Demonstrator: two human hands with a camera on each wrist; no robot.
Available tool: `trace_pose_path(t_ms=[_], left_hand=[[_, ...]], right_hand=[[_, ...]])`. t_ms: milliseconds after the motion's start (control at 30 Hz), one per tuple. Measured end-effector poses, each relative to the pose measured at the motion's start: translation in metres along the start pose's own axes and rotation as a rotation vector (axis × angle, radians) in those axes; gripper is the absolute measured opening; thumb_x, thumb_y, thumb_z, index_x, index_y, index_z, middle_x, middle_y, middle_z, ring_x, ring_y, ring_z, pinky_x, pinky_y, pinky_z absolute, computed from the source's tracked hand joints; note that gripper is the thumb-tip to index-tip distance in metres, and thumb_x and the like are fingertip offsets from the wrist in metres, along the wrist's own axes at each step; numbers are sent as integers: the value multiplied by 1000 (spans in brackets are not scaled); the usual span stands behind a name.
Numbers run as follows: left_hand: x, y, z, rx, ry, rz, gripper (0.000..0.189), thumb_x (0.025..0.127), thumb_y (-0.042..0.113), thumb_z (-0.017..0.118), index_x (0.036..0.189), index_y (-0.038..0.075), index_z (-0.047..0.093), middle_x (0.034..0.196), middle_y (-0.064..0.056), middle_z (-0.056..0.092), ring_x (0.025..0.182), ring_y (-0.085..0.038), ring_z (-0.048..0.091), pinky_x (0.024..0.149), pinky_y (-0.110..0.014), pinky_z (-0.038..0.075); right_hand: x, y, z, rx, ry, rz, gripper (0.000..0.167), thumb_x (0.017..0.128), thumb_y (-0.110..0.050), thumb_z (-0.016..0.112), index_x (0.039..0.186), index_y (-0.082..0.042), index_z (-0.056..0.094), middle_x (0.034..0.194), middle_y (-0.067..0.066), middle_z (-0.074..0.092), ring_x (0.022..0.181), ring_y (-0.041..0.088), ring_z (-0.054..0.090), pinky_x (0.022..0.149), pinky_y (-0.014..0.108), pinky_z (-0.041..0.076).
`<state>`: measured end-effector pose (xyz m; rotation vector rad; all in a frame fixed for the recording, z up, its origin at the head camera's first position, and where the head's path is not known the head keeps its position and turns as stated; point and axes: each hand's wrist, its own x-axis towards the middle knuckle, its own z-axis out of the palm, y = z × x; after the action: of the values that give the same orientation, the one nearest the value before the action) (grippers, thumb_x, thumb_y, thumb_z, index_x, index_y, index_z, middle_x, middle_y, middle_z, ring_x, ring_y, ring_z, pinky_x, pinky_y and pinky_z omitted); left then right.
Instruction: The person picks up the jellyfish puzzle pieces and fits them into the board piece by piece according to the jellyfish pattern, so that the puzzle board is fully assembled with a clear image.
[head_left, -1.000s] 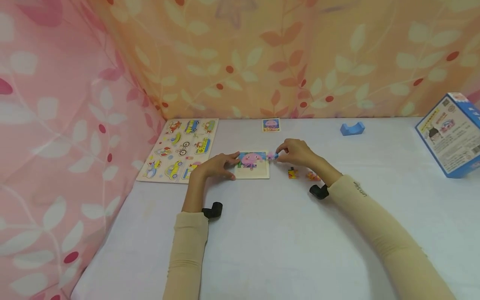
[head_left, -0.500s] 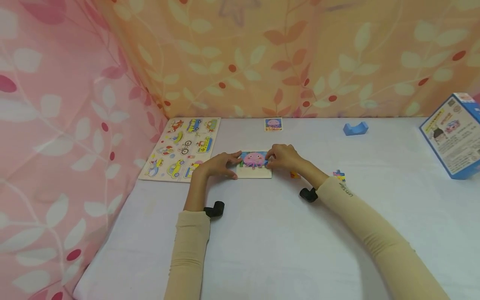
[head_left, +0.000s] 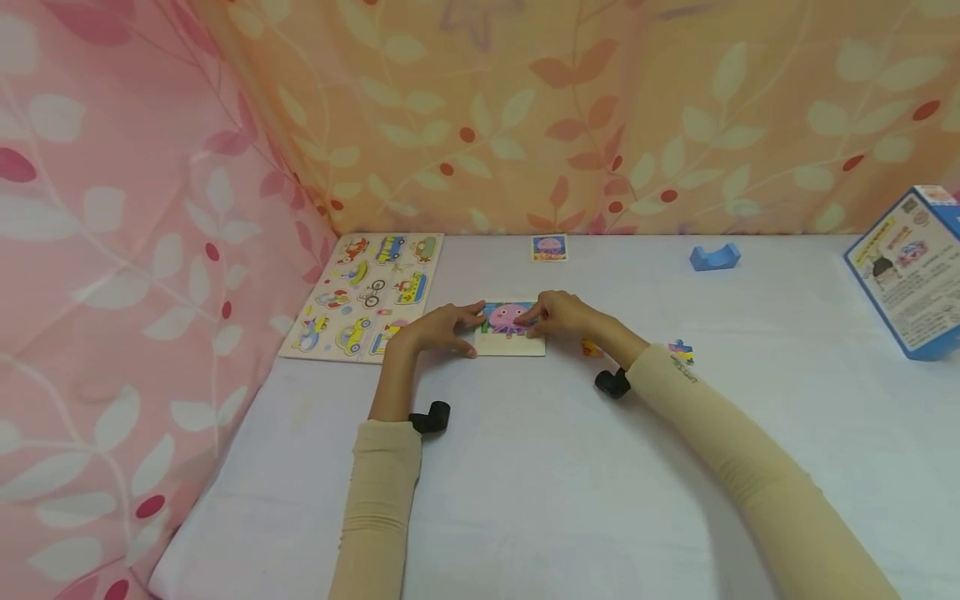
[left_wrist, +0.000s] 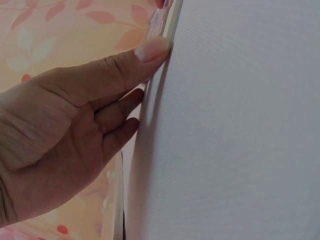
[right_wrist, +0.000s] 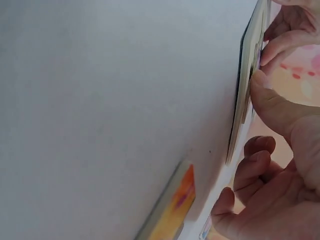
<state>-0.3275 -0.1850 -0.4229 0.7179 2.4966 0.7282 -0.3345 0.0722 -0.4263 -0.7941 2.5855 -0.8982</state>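
A small puzzle board point(head_left: 506, 345) with a pink octopus picture lies on the white-covered table. Its upper part is filled, while a pale strip shows along the near side. My left hand point(head_left: 437, 327) holds the board's left side between thumb and index finger; in the left wrist view the thumb point(left_wrist: 150, 50) is on its edge. Over the right end, my right hand point(head_left: 564, 315) presses the octopus picture with its index finger, the thumb point(right_wrist: 267, 95) at the board's edge. Two loose puzzle pieces, one orange point(head_left: 592, 348) and one multicoloured point(head_left: 681, 351), lie by the right forearm, partly hidden.
A larger vehicle puzzle board point(head_left: 360, 296) lies left of the left hand. At the back are an octopus picture card point(head_left: 550, 247) and a blue curved stand point(head_left: 715, 257). A blue-and-white box point(head_left: 903, 271) stands far right. Patterned curtains point(head_left: 525, 117) border the table.
My right hand has moved left onto the board with a puzzle piece, which now sits in the picture; its index finger then slid further inward. The left hand stays put.
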Motion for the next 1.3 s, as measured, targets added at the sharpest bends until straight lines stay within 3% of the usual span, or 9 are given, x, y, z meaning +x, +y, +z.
trace_pose_path(t_ms=[133,233,367,633,867,967,1033,1133,1300], left_hand=[[0,0,0,5,2,-6,67,74,21,75,134,13,46,152,4,21,143,-21,13,115,-41,16],[0,1,0,14,4,-1,67,75,21,75,134,13,46,153,4,21,143,-21,13,115,-42,16],[-1,2,1,7,0,7,67,75,21,75,134,12,46,153,3,21,143,-21,13,115,-42,15],[-3,3,3,26,2,-6,67,74,21,76,134,13,46,152,4,22,142,-21,14,115,-41,16],[-2,10,1,41,40,-17,63,75,20,75,132,12,49,151,4,27,142,-22,18,115,-41,19],[-3,11,1,42,44,-12,62,77,20,74,133,12,48,151,5,27,142,-22,18,115,-42,19],[-4,11,2,46,50,-9,61,78,20,73,133,12,48,151,5,27,142,-22,19,114,-41,20],[-9,11,4,56,67,-1,59,79,19,71,133,11,49,150,3,29,141,-22,21,114,-40,21],[-15,8,10,22,85,27,53,80,17,70,129,7,52,148,0,34,139,-22,26,114,-40,21]], right_hand=[[2,2,0,70,-28,5,30,81,-15,69,111,-12,68,84,17,66,61,17,37,58,28,31],[4,3,0,118,-24,44,29,80,-15,70,109,-12,69,99,17,69,71,19,47,72,32,40],[3,4,0,161,-10,109,28,78,-14,72,106,-12,69,119,14,62,90,18,49,91,38,36],[2,4,1,185,-11,110,28,78,-13,72,106,-10,69,119,15,61,79,17,43,84,36,34],[-3,-2,-9,86,35,138,31,78,-23,73,107,-14,70,119,15,62,94,18,49,81,35,37],[-12,4,-19,54,51,162,35,80,-23,71,112,-11,67,111,16,64,77,18,44,66,29,35],[-21,11,-25,16,65,153,37,81,-23,70,114,-8,66,92,16,63,67,17,37,57,27,29],[-42,21,-31,-32,88,161,37,81,-25,70,113,-7,67,78,12,55,66,18,36,55,27,28],[-77,34,-32,-80,94,205,38,79,-30,71,111,-9,68,97,12,60,83,23,43,67,32,34]])
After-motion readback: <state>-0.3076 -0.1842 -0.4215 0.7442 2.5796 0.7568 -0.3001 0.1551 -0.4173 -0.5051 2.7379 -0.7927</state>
